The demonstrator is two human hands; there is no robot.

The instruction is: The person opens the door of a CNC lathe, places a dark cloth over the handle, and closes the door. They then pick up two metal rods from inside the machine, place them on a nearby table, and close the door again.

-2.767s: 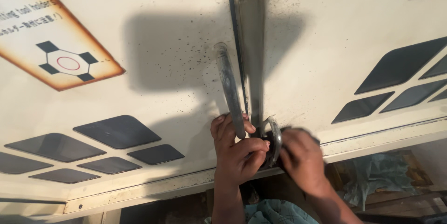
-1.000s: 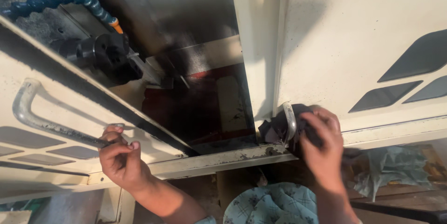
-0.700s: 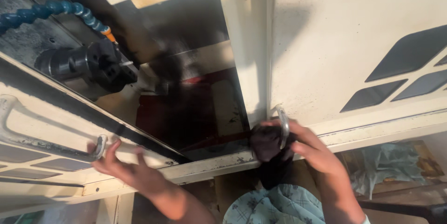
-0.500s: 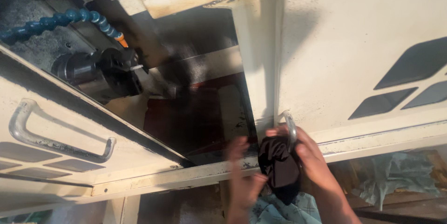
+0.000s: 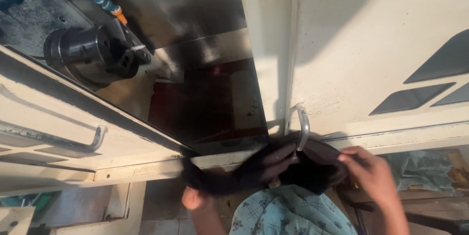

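Machine doors already slid apart, chuck (image 5: 93,54) exposed; dark cloth (image 5: 312,166) stretched just below right door handle (image 5: 302,125), pinched between right hand (image 5: 373,174) and blurred left hand (image 5: 195,197), wiping seemingly not yet begun

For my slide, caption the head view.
Both hands stretch a dark cloth below the open machine door's handle.
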